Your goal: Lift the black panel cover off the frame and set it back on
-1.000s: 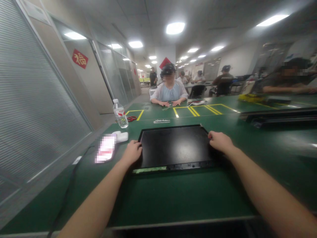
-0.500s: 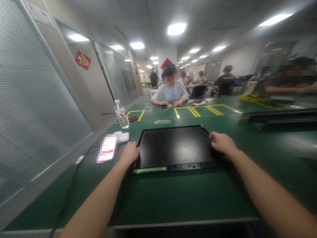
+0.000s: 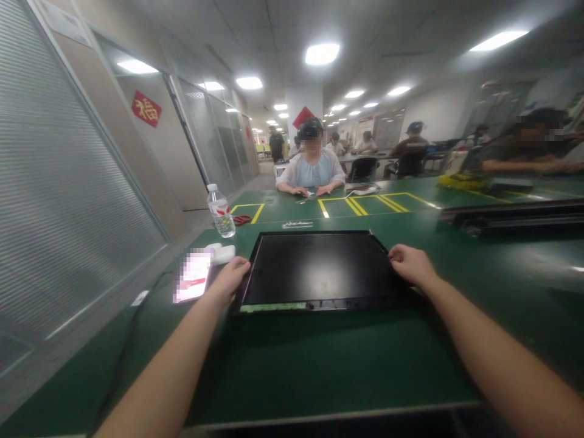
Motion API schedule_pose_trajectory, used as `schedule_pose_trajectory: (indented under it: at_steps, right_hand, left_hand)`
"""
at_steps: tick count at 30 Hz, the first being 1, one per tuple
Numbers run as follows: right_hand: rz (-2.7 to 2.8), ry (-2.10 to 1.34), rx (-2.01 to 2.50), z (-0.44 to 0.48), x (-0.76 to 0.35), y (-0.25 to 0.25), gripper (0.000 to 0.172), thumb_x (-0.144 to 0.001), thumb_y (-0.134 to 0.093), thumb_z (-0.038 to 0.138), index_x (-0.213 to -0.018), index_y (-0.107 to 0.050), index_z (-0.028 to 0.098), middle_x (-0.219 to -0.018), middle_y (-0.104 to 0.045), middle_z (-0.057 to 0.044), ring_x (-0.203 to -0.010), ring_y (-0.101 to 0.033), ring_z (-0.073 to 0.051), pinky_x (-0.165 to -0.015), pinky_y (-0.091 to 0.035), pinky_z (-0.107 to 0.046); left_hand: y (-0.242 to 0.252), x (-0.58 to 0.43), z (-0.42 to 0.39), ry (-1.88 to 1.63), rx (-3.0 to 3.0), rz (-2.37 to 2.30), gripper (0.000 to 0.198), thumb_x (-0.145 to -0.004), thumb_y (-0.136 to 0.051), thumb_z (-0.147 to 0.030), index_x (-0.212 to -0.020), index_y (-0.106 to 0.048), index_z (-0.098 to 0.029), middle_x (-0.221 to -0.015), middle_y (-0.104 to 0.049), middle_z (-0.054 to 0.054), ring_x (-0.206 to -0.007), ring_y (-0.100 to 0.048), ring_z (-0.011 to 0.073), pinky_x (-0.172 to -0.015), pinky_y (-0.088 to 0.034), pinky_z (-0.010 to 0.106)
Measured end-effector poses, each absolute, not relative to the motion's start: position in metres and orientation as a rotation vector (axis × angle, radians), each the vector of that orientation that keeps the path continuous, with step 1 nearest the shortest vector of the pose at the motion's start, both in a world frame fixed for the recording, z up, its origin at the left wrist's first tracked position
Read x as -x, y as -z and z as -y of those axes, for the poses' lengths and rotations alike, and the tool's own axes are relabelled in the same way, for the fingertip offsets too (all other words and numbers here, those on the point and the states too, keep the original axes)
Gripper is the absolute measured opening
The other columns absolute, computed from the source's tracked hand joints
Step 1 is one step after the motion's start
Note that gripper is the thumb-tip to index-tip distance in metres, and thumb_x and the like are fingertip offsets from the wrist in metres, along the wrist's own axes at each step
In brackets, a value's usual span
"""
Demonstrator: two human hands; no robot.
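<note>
A flat black LCD screen panel [image 3: 323,267] lies in front of me, with a green strip [image 3: 274,307] along the left part of its near edge. My left hand [image 3: 232,277] is closed at the panel's left edge, thumb and fingers pinched together on the rim. On the opposite side my right hand [image 3: 410,264] has its fingers curled around the right edge. The undersides of both grips are hidden, and I cannot tell whether the panel is lifted off the table.
Left of the panel are a lit phone [image 3: 194,277], white cases [image 3: 223,252] and a water bottle [image 3: 221,213]. Red-handled scissors [image 3: 241,220] lie beyond on the green table [image 3: 319,365]. Black frames [image 3: 515,219] lie at right. A co-worker [image 3: 311,164] sits opposite.
My left hand has shifted slightly left, and more of the panel's left border shows. The near edge sits a little higher in view. My right hand still holds the right edge.
</note>
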State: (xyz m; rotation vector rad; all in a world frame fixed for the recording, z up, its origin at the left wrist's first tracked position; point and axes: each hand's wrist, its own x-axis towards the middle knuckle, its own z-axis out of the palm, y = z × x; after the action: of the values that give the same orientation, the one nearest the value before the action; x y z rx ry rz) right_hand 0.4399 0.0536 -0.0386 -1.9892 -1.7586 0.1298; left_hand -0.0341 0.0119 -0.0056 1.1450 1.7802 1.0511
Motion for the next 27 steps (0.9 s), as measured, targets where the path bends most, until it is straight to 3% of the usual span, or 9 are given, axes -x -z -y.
schedule_pose_trajectory:
  at_steps: [9, 12, 16, 21, 27]
  right_hand:
    - [1.592, -0.232, 1.91, -0.054, -0.445, 0.047, 0.01, -0.076, -0.065, 0.02, -0.083, -0.071, 0.022, -0.077, -0.074, -0.001, -0.075, -0.067, -0.017, -0.067, -0.044, -0.026]
    - [1.576, -0.252, 1.895, -0.054, -0.445, 0.048, 0.007, -0.077, -0.065, 0.021, -0.082, -0.07, 0.022, -0.079, -0.074, -0.001, -0.077, -0.068, -0.017, -0.068, -0.045, -0.026]
    - [1.62, -0.206, 1.897, -0.055, -0.444, 0.049, 0.009, -0.076, -0.065, 0.02, -0.082, -0.071, 0.023, -0.08, -0.074, -0.001, -0.077, -0.067, -0.018, -0.067, -0.044, -0.026]
    - [1.683, -0.175, 1.927, -0.054, -0.44, 0.047, 0.015, -0.076, -0.063, 0.019, -0.087, -0.072, 0.023, -0.085, -0.075, -0.001, -0.08, -0.067, -0.018, -0.067, -0.043, -0.026]
    - [1.713, -0.138, 1.933, -0.053, -0.437, 0.047, 0.016, -0.078, -0.062, 0.018, -0.089, -0.072, 0.023, -0.087, -0.075, -0.002, -0.081, -0.067, -0.018, -0.068, -0.043, -0.026]
  left_hand:
    - [0.006, 0.03, -0.018, -1.232, -0.747, -1.535, 0.026, -0.093, -0.061, -0.02, -0.12, -0.058, -0.02, -0.066, -0.068, -0.001, -0.051, -0.067, 0.0173, -0.05, -0.054, 0.027]
    - [0.008, 0.031, -0.018, -1.221, -0.723, -1.526, 0.049, -0.092, -0.066, -0.021, -0.139, -0.051, -0.018, -0.073, -0.072, 0.001, -0.052, -0.069, 0.0173, -0.052, -0.055, 0.027]
    - [0.005, 0.029, -0.011, -1.172, -0.78, -1.504, 0.094, -0.081, -0.083, -0.031, -0.159, -0.03, -0.027, -0.082, -0.077, 0.003, -0.054, -0.072, 0.0211, -0.051, -0.056, 0.031]
    - [0.0, 0.027, -0.006, -1.154, -0.806, -1.436, 0.069, -0.076, -0.086, -0.026, -0.139, -0.058, -0.019, -0.077, -0.078, 0.005, -0.059, -0.074, 0.0225, -0.053, -0.058, 0.03]
    - [-0.001, 0.028, -0.01, -1.187, -0.836, -1.382, 0.045, -0.081, -0.076, -0.017, -0.125, -0.067, -0.016, -0.077, -0.078, 0.006, -0.061, -0.075, 0.0209, -0.052, -0.057, 0.026]
